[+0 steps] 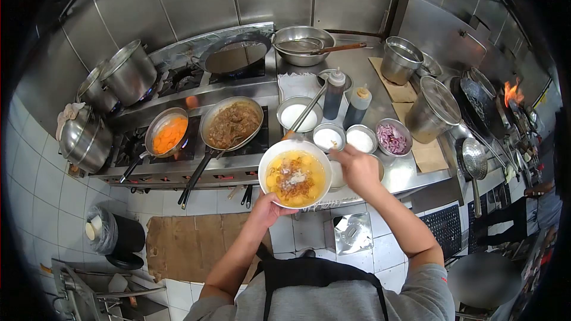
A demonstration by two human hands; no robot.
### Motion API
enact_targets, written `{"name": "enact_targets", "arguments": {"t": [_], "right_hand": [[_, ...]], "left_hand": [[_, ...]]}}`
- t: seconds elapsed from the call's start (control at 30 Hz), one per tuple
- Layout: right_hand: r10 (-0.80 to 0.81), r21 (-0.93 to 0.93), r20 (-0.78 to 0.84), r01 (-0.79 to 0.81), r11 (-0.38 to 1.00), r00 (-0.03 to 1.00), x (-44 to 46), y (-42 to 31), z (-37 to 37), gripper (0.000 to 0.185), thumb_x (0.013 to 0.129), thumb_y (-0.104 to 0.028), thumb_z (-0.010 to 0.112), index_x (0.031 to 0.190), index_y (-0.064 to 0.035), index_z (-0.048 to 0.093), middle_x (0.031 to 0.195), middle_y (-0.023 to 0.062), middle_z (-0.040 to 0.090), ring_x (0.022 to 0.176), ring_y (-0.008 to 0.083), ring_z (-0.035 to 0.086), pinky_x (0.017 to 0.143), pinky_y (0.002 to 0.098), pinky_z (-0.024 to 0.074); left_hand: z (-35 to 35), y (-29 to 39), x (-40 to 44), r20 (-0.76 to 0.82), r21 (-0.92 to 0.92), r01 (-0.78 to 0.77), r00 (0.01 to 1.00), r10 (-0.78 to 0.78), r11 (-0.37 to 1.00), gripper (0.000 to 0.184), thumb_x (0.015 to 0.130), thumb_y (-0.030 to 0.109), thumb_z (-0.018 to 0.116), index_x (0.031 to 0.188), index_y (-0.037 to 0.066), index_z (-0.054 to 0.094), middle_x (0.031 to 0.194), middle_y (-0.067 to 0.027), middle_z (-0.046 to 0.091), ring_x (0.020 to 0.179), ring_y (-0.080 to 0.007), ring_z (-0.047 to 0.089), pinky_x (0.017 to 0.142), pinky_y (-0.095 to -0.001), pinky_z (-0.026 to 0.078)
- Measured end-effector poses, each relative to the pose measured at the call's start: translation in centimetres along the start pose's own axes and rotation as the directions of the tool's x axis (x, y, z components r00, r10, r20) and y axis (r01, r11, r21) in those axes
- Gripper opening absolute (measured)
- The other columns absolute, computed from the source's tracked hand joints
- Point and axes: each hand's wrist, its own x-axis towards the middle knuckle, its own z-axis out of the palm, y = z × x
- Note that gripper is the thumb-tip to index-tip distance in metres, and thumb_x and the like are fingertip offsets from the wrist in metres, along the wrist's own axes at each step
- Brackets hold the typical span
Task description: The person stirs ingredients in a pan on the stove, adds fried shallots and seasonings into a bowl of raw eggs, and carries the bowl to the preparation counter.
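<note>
My left hand (267, 210) grips the rim and side of a white bowl (262, 172), held in front of the counter's edge. In it are cracked eggs (285, 166), their yolks whole, topped with brown sauce and a small heap of white powder. My right hand (358, 171) is closed, its fingertips at the near side of a small metal bowl of white powder (328, 138). What those fingers hold is hidden. Close by stand another bowl of white powder (360, 139), a bowl of chopped red onion (392, 138) and two squeeze bottles (334, 94) (357, 107).
On the stove to the left are a pan of meat (233, 123), a pan of sliced carrots (169, 135), a dark wok (237, 54) and tall pots (128, 70). A strainer (300, 46) rests on a steel bowl behind. Flames (513, 92) rise far right, near another person (538, 202).
</note>
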Motion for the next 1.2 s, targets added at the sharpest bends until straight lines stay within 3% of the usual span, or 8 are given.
{"name": "enact_targets", "arguments": {"t": [0.17, 0.27, 0.47, 0.57, 0.67, 0.8, 1.0, 1.2], "right_hand": [[0.241, -0.086, -0.003, -0.24, 0.967, 0.971, 2.1, 5.6, 2.0, 0.028, 0.073, -0.006, 0.053, 0.095, -0.0156, 0.067, 0.083, 0.0095, 0.061, 0.069, 0.0287, 0.062, 0.059, 0.0405, 0.0497], [0.418, -0.307, 0.208, -0.346, 0.886, 0.884, 2.4, 7.9, 5.3, 0.02, 0.075, -0.011, 0.054, 0.089, -0.014, 0.068, 0.087, 0.0124, 0.062, 0.075, 0.0312, 0.064, 0.065, 0.0407, 0.0523], [0.472, -0.362, 0.302, -0.359, 0.86, 0.828, 2.6, 10.0, 10.6, 0.027, 0.075, -0.009, 0.054, 0.096, -0.0174, 0.068, 0.091, 0.014, 0.063, 0.083, 0.0322, 0.064, 0.072, 0.0402, 0.0517], [0.502, -0.33, 0.299, -0.406, 0.852, 0.811, 2.7, 10.1, 10.7, 0.03, 0.074, -0.008, 0.055, 0.099, -0.0192, 0.068, 0.095, 0.0124, 0.064, 0.083, 0.0314, 0.064, 0.073, 0.041, 0.0515], [0.579, -0.22, 0.265, -0.536, 0.815, 0.771, 2.4, 10.8, 9.1, 0.02, 0.076, -0.013, 0.054, 0.088, -0.0082, 0.069, 0.092, 0.0174, 0.065, 0.084, 0.032, 0.064, 0.073, 0.0402, 0.0517], [0.563, 0.01, 0.281, -0.589, 0.808, 0.777, 1.5, 10.8, 5.9, 0.025, 0.076, -0.011, 0.053, 0.093, -0.0153, 0.07, 0.093, 0.0148, 0.065, 0.084, 0.0301, 0.063, 0.072, 0.0378, 0.0512], [0.168, 0.253, 0.065, -0.179, 0.951, 0.984, -1.2, 3.8, 1.6, 0.021, 0.076, -0.006, 0.054, 0.089, -0.0127, 0.069, 0.082, 0.0101, 0.064, 0.065, 0.0307, 0.061, 0.06, 0.0403, 0.0495], [0.099, -0.001, -0.1, -0.099, 0.995, 0.99, -2.1, 2.3, 0.8, 0.028, 0.071, -0.003, 0.055, 0.094, -0.014, 0.067, 0.074, 0.0072, 0.057, 0.057, 0.0275, 0.059, 0.05, 0.038, 0.0468]], "left_hand": [[0.4, 0.3, -0.6, 0.0, -0.024, 0.023, 1.0, -0.023, 0.999, 0.065, 0.07, 0.007, 0.044, 0.131, -0.003, 0.026, 0.123, -0.0241, 0.046, 0.105, -0.038, 0.054, 0.079, -0.0497, 0.053], [0.0, 0.4, -1.0, -0.006, -0.001, 0.016, 1.0, -0.016, 1.0, 0.064, 0.07, 0.007, 0.042, 0.132, -0.003, 0.026, 0.124, -0.0242, 0.046, 0.107, -0.0382, 0.053, 0.081, -0.0501, 0.053], [0.7, 0.9, -2.1, -0.031, 0.014, -0.006, 0.999, 0.006, 1.0, 0.06, 0.074, 0.009, 0.041, 0.131, -0.003, 0.027, 0.124, -0.0238, 0.046, 0.107, -0.0382, 0.053, 0.082, -0.0506, 0.052], [0.6, 0.9, -2.3, -0.033, 0.007, -0.001, 0.999, 0.001, 1.0, 0.058, 0.075, 0.009, 0.042, 0.13, -0.003, 0.028, 0.124, -0.0235, 0.046, 0.107, -0.038, 0.053, 0.081, -0.0505, 0.052], [0.3, 1.0, -2.2, -0.033, 0.009, -0.004, 0.999, 0.004, 1.0, 0.058, 0.075, 0.009, 0.043, 0.13, -0.003, 0.028, 0.123, -0.0234, 0.047, 0.106, -0.0375, 0.054, 0.081, -0.0505, 0.052], [-0.3, 0.5, -1.6, -0.038, 0.004, -0.017, 0.999, 0.017, 1.0, 0.06, 0.073, 0.008, 0.044, 0.13, -0.003, 0.029, 0.121, -0.0233, 0.048, 0.104, -0.0369, 0.056, 0.079, -0.0494, 0.053], [-0.4, -0.1, -0.3, -0.036, -0.011, -0.017, 0.999, 0.017, 1.0, 0.063, 0.069, 0.006, 0.047, 0.129, -0.002, 0.031, 0.12, -0.023, 0.049, 0.101, -0.0365, 0.057, 0.075, -0.0466, 0.056], [0.5, -0.1, -0.2, -0.038, -0.008, -0.024, 0.999, 0.023, 1.0, 0.063, 0.069, 0.006, 0.046, 0.13, 0.0, 0.031, 0.121, -0.0225, 0.048, 0.102, -0.0365, 0.056, 0.077, -0.048, 0.055]]}}
